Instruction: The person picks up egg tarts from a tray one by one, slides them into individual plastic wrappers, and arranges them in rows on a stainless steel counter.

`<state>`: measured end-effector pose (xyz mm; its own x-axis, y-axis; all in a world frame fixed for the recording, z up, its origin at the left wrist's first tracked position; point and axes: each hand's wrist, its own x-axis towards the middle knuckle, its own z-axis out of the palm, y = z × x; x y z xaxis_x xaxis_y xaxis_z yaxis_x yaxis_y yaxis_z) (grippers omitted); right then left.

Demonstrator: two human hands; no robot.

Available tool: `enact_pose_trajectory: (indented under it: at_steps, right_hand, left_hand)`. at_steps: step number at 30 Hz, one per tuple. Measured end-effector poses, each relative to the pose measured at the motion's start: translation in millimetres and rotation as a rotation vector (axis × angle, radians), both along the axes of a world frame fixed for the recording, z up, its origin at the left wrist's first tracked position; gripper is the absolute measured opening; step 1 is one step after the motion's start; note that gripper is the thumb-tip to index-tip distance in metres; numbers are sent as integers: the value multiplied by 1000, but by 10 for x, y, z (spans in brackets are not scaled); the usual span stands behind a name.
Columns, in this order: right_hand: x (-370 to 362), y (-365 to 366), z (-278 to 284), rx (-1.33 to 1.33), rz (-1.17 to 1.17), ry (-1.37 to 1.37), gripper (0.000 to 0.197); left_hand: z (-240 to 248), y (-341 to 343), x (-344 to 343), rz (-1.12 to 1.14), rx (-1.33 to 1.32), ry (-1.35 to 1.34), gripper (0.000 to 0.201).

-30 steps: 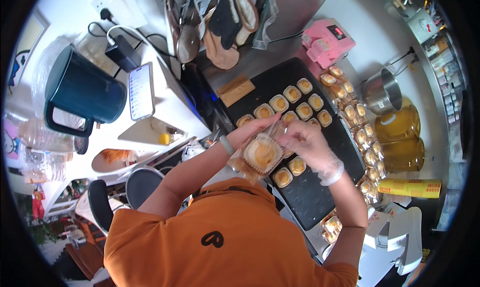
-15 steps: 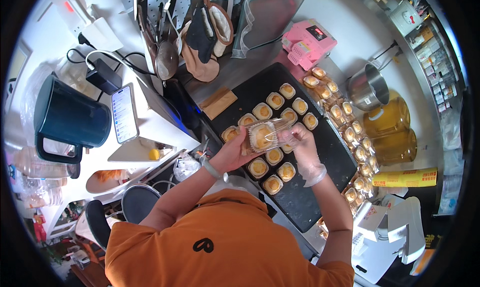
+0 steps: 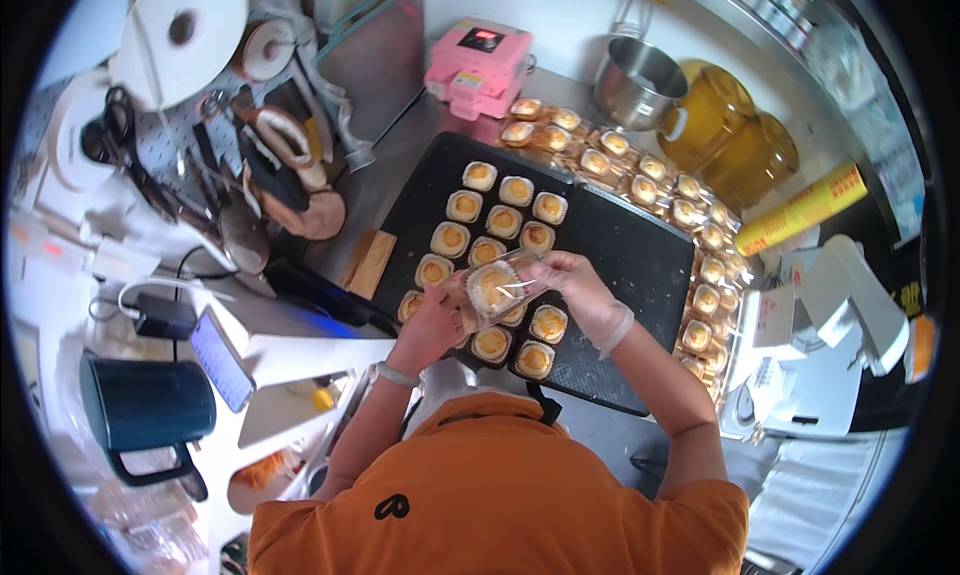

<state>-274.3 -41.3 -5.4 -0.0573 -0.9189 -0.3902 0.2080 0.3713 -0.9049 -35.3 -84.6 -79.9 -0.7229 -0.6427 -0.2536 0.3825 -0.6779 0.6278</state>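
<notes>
Between my hands is a small yellow-topped cake (image 3: 493, 287) in a white pleated paper cup, inside a clear plastic bag. My left hand (image 3: 430, 327), with a pale band at the wrist, grips the bag's left side. At the other end, my right hand (image 3: 578, 293), in a clear disposable glove, pinches the bag's edge. Below them lies a black baking tray (image 3: 620, 265). On its left part stand rows of unwrapped cakes (image 3: 463, 206) in paper cups; some are hidden under my hands.
Bagged cakes (image 3: 645, 188) line the tray's far and right sides. Behind them stand a pink sealing machine (image 3: 480, 67), a steel pot (image 3: 640, 83) and amber containers (image 3: 708, 110). A wooden block (image 3: 370, 263) touches the tray's left edge. Further left are a phone (image 3: 222, 359) and a dark teal jug (image 3: 148, 415).
The view has swung, so the tray and counter sit further left in it. Both hands still hold the bagged cake, now tilted a little differently.
</notes>
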Motion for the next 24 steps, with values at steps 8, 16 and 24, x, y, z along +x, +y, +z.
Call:
enact_pose_trajectory:
  at_steps: [8,16,24]
  right_hand:
    - [-977,643,-183,-138,-602,-89,18]
    - [-1859,1843,-587,-178,-1071,-7,8]
    - [-2917,2756,-458,354,-1234,872,26]
  left_hand:
    - [-88,-140,188,24,84,84,61]
    - [-129,-206,224,114,116,-22,53]
    - [30,-269,-157,62,111,-9,47]
